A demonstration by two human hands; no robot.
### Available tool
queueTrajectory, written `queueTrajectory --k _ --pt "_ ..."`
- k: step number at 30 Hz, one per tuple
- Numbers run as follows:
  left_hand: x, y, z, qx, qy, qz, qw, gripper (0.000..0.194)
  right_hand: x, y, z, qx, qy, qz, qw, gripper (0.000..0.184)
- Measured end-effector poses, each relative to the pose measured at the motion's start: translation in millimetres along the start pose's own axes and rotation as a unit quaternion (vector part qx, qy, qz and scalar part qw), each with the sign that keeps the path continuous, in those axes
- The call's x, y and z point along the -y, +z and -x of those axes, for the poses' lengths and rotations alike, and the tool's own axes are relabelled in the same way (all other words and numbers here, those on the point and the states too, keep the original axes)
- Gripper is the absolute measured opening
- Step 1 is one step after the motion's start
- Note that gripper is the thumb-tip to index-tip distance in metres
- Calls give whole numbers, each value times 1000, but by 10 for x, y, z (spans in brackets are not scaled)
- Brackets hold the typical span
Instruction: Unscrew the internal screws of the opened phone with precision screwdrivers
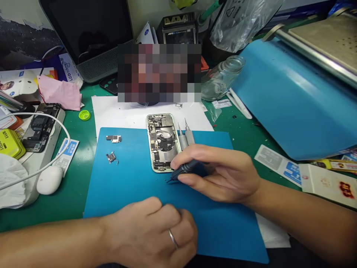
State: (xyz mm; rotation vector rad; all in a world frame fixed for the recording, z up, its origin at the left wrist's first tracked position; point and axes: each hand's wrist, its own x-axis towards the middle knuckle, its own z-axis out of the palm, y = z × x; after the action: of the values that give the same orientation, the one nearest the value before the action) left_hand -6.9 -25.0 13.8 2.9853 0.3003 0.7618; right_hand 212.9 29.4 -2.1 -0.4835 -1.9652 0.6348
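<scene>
My right hand [220, 171] pinches black tweezers [184, 170], their fine tip down on the blue mat [125, 190] beside tiny screws [165, 179]. Just beyond the tip lies an opened phone [164, 143], its inner boards and a round coil showing. Two grey screwdrivers [186, 136] lie along the phone's right side. In front, my left hand [156, 230], with a ring on one finger, is curled closed over the mat; its fingertips are hidden, so anything inside cannot be seen. Left of the phone are a small metal bracket [113, 139] and a small part with loose screws [111, 157].
A white sheet [111, 109] lies under the mat's far edge. At left are a white cable [63, 128], another opened phone [41, 128] and a green cap [84, 115]. A glass jar [223, 78] and a large blue sheet [279, 96] stand at right. One patch behind is pixelated.
</scene>
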Motion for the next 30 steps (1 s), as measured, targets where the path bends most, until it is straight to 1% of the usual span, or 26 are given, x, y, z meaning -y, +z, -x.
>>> queueTrajectory --k 4,6,9,11,13,15,18,21,23,25,27,30 --pt "-3 19 -20 -21 -27 19 999 9 -26 13 1 11 -6 17 1000 58" --pt "4 26 -27 -33 -44 37 998 11 -42 12 -3 12 -13 25 1000 55" --pt "39 44 -30 -33 -120 89 988 20 -51 13 -3 24 -6 39 999 48" --pt "73 54 -31 -38 -184 130 974 24 -50 18 3 37 13 50 998 38" --pt "106 50 -36 -53 -231 161 958 24 -51 25 10 45 25 56 997 33" --pt "132 29 -50 -72 -258 182 946 21 -57 34 14 42 17 51 998 36" --pt "162 -20 -82 -86 -290 191 934 16 -74 41 15 28 5 34 999 46" --pt "213 -64 -100 -91 -304 181 931 13 -89 36 16 3 -3 14 1000 56" --pt "275 -86 -92 -87 -304 169 934 9 -94 26 18 -21 -6 10 1000 62" --pt "353 -102 -71 -78 -289 134 945 2 -95 16 17 -46 -4 10 999 65" --pt "422 -106 -45 -89 -265 75 957 7 -95 13 14 -60 -2 12 998 66" --pt "466 -85 -18 -81 -243 56 965 9 -96 23 12 -58 -10 16 998 65"
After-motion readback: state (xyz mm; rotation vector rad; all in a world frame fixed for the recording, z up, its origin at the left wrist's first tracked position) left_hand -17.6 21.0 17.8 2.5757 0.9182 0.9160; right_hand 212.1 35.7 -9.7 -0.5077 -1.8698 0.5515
